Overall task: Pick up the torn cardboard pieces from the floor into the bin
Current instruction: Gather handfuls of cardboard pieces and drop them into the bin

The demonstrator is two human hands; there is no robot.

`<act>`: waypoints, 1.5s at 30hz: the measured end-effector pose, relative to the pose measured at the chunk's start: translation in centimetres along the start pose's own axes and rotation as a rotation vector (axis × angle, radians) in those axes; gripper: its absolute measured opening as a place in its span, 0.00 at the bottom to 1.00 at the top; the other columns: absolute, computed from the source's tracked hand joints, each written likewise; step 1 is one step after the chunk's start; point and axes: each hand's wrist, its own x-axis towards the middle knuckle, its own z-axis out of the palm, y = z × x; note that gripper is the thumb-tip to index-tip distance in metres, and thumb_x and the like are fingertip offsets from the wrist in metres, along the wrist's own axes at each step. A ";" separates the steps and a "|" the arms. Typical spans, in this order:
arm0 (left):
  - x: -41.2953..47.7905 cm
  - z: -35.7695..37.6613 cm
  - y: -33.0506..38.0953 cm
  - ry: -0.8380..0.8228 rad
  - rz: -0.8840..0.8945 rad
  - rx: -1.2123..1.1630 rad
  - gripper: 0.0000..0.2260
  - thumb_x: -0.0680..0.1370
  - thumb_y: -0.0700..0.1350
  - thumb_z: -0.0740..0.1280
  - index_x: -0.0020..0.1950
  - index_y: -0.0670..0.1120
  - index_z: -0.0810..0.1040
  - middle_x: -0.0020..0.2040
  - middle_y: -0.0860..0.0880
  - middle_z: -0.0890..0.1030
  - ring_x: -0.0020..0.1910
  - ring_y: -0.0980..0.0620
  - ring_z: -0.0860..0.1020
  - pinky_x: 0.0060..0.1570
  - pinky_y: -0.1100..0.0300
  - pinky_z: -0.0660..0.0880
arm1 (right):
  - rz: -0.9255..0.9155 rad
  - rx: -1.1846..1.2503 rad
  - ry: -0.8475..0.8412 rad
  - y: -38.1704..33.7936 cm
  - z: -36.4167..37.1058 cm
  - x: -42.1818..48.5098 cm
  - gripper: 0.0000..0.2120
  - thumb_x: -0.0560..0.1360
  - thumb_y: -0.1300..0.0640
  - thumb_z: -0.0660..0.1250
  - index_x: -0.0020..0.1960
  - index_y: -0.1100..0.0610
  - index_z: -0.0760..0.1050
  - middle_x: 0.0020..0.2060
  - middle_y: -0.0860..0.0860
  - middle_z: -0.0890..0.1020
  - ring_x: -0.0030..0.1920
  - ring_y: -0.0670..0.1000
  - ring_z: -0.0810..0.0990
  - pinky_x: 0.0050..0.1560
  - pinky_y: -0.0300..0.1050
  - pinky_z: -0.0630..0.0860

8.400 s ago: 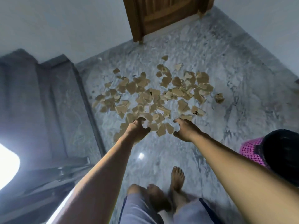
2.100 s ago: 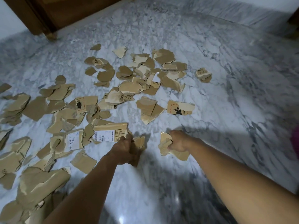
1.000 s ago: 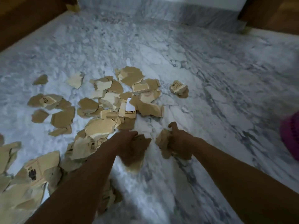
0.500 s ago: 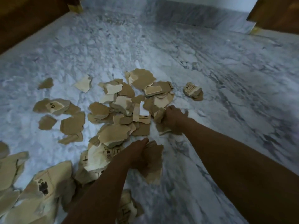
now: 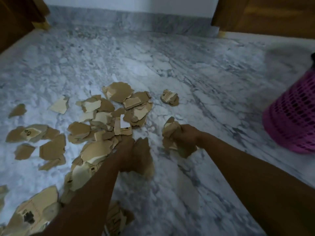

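Several torn brown cardboard pieces (image 5: 119, 92) lie scattered on the marble floor (image 5: 170, 62), mostly left of centre. My left hand (image 5: 127, 150) grips a bunch of cardboard pieces (image 5: 144, 159) just above the floor. My right hand (image 5: 185, 135) holds another crumpled bunch of cardboard pieces (image 5: 168, 128), lifted clear of the pile. The pink mesh bin (image 5: 293, 116) stands at the right edge, a short way right of my right hand.
One small cardboard scrap (image 5: 169, 97) lies apart, right of the main pile. Wooden furniture legs (image 5: 221, 33) stand at the far right and a wooden door (image 5: 15, 23) at the far left. A grey skirting runs along the back wall.
My right hand has pulled back from the pile with its bunch of pieces. The view has swung right, bringing the pink bin into sight. My left hand still holds its pieces.
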 end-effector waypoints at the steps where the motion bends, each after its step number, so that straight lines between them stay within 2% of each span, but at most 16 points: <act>1: 0.2 -0.7 1.6 0.019 0.042 -0.025 0.41 0.68 0.62 0.70 0.76 0.45 0.63 0.69 0.42 0.73 0.65 0.43 0.74 0.62 0.52 0.72 | 0.043 0.086 -0.004 0.1 -2.0 -1.2 0.17 0.76 0.53 0.71 0.63 0.56 0.78 0.54 0.52 0.81 0.53 0.53 0.80 0.54 0.48 0.78; 3: -0.2 -2.6 6.4 0.068 0.074 -0.209 0.42 0.73 0.56 0.72 0.79 0.43 0.56 0.71 0.41 0.71 0.68 0.40 0.72 0.63 0.47 0.73 | 0.125 0.275 -0.014 0.2 -5.6 -3.8 0.20 0.75 0.54 0.73 0.65 0.57 0.77 0.58 0.55 0.81 0.56 0.57 0.81 0.58 0.54 0.79; 6: -0.7 -5.1 15.4 0.127 0.180 -0.491 0.35 0.74 0.48 0.74 0.76 0.44 0.62 0.69 0.47 0.72 0.67 0.46 0.73 0.64 0.45 0.74 | 0.120 0.475 0.045 0.3 -10.4 -7.9 0.13 0.77 0.56 0.72 0.60 0.57 0.78 0.53 0.55 0.83 0.52 0.56 0.82 0.50 0.52 0.81; 10: -0.3 -7.7 27.9 0.023 0.282 -0.649 0.32 0.69 0.53 0.74 0.70 0.45 0.70 0.60 0.38 0.79 0.50 0.42 0.82 0.43 0.47 0.81 | -0.001 0.625 0.238 0.5 -17.2 -13.7 0.04 0.79 0.54 0.68 0.53 0.52 0.80 0.45 0.52 0.84 0.44 0.52 0.83 0.40 0.43 0.79; 12: -0.5 -8.2 34.3 -0.027 0.328 -0.706 0.27 0.72 0.53 0.73 0.68 0.48 0.71 0.58 0.38 0.80 0.49 0.39 0.83 0.42 0.42 0.82 | -0.031 0.639 0.365 1.3 -21.3 -16.7 0.14 0.75 0.48 0.72 0.59 0.52 0.78 0.49 0.53 0.84 0.46 0.52 0.83 0.44 0.45 0.80; 16: -2.5 -7.5 46.1 -0.014 0.395 -0.653 0.24 0.75 0.59 0.66 0.68 0.53 0.68 0.59 0.49 0.79 0.54 0.48 0.80 0.56 0.47 0.78 | -0.060 0.619 0.561 5.3 -29.5 -21.9 0.45 0.61 0.37 0.78 0.72 0.53 0.67 0.59 0.55 0.77 0.54 0.55 0.81 0.51 0.53 0.82; 19: -3.7 -5.8 53.3 -0.042 0.483 -0.549 0.27 0.71 0.62 0.71 0.65 0.54 0.67 0.56 0.54 0.79 0.52 0.55 0.79 0.54 0.53 0.78 | -0.077 0.644 0.594 7.6 -33.6 -27.2 0.36 0.69 0.41 0.74 0.71 0.54 0.67 0.59 0.55 0.77 0.54 0.56 0.80 0.53 0.54 0.80; 23: -4.8 -3.0 60.7 -0.108 0.552 -0.445 0.22 0.72 0.48 0.76 0.62 0.51 0.69 0.55 0.53 0.80 0.54 0.53 0.79 0.51 0.57 0.77 | -0.102 0.634 0.668 12.1 -38.2 -31.8 0.34 0.73 0.42 0.73 0.72 0.53 0.65 0.62 0.51 0.74 0.59 0.54 0.75 0.53 0.51 0.76; 27: -4.4 -0.3 65.8 -0.130 0.552 -0.473 0.19 0.73 0.42 0.76 0.61 0.47 0.75 0.54 0.48 0.83 0.52 0.48 0.82 0.47 0.56 0.79 | -0.105 0.585 0.707 15.7 -41.6 -33.6 0.27 0.75 0.45 0.72 0.68 0.56 0.69 0.59 0.52 0.77 0.54 0.51 0.77 0.47 0.46 0.76; 29: -3.3 1.1 67.5 -0.118 0.554 -0.485 0.19 0.72 0.41 0.76 0.60 0.46 0.75 0.54 0.46 0.83 0.53 0.46 0.82 0.44 0.57 0.78 | -0.109 0.550 0.706 17.2 -42.6 -33.3 0.19 0.77 0.47 0.69 0.63 0.58 0.74 0.55 0.55 0.80 0.54 0.55 0.79 0.54 0.54 0.79; 31: -1.7 2.4 68.5 -0.070 0.565 -0.419 0.22 0.70 0.48 0.76 0.62 0.49 0.75 0.55 0.48 0.81 0.53 0.47 0.80 0.47 0.55 0.78 | -0.094 0.530 0.699 18.4 -43.3 -32.1 0.23 0.78 0.47 0.67 0.66 0.61 0.73 0.60 0.61 0.78 0.58 0.62 0.78 0.59 0.62 0.75; 34: 0.8 4.3 69.2 -0.094 0.546 -0.312 0.18 0.75 0.52 0.72 0.63 0.53 0.74 0.54 0.54 0.79 0.53 0.51 0.78 0.54 0.53 0.75 | -0.017 0.520 0.666 20.2 -43.4 -29.9 0.35 0.82 0.44 0.62 0.79 0.62 0.53 0.70 0.64 0.68 0.63 0.65 0.74 0.60 0.63 0.74; 37: 3.2 5.2 69.6 -0.114 0.444 -0.275 0.17 0.74 0.51 0.71 0.61 0.50 0.75 0.51 0.50 0.81 0.50 0.48 0.80 0.54 0.48 0.78 | 0.114 0.499 0.596 22.0 -43.5 -28.0 0.41 0.82 0.41 0.58 0.81 0.56 0.37 0.74 0.62 0.65 0.67 0.64 0.72 0.62 0.56 0.72; 39: 4.8 5.4 70.0 -0.129 0.399 -0.237 0.22 0.72 0.54 0.70 0.62 0.45 0.77 0.53 0.44 0.82 0.51 0.44 0.81 0.55 0.44 0.78 | 0.140 0.435 0.560 23.0 -44.2 -27.0 0.40 0.82 0.42 0.58 0.81 0.55 0.38 0.75 0.61 0.65 0.67 0.64 0.72 0.64 0.57 0.72; 42: 5.5 5.7 70.3 -0.188 0.313 -0.237 0.16 0.78 0.54 0.66 0.53 0.41 0.80 0.52 0.37 0.82 0.52 0.38 0.80 0.58 0.42 0.78 | 0.148 0.330 0.526 23.4 -45.1 -26.3 0.38 0.81 0.42 0.59 0.82 0.55 0.45 0.76 0.59 0.64 0.69 0.63 0.70 0.66 0.56 0.71; 45: 5.2 6.3 70.3 -0.229 0.274 -0.253 0.16 0.80 0.55 0.64 0.57 0.44 0.80 0.51 0.44 0.81 0.52 0.42 0.80 0.53 0.47 0.79 | 0.143 0.262 0.549 23.9 -45.0 -26.0 0.36 0.81 0.42 0.62 0.81 0.56 0.52 0.76 0.58 0.65 0.71 0.61 0.69 0.67 0.51 0.70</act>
